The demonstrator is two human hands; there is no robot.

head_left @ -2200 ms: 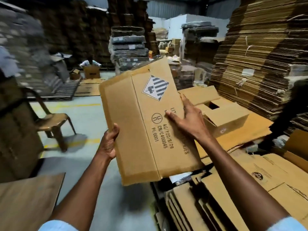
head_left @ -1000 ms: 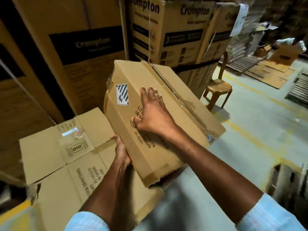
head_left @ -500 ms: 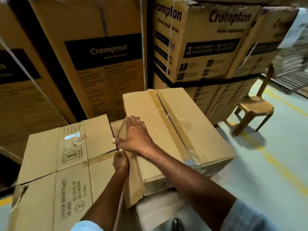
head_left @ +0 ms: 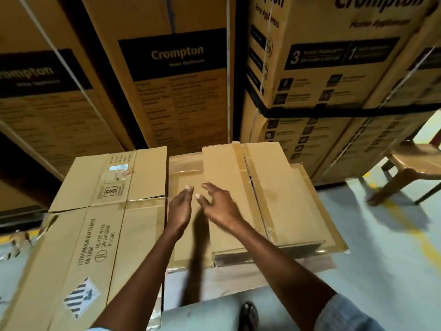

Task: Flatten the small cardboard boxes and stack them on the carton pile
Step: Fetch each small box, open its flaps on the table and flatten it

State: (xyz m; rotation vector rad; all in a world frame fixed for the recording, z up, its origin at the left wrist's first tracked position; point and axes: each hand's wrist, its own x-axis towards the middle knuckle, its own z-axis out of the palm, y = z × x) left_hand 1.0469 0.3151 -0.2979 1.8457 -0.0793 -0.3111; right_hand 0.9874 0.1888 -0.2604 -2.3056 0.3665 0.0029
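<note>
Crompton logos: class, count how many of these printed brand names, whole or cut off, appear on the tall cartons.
3. One cut off on the left carton, one complete on the middle carton, one cropped at the top right. Others may lie outside the frame.

Dim warm light, soft motion blur, wide-angle edge distortion

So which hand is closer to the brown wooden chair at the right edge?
The right hand. It hovers open over the flattened cardboard box, on the side toward the brown wooden chair; the left hand is beside it, farther from the chair.
</note>
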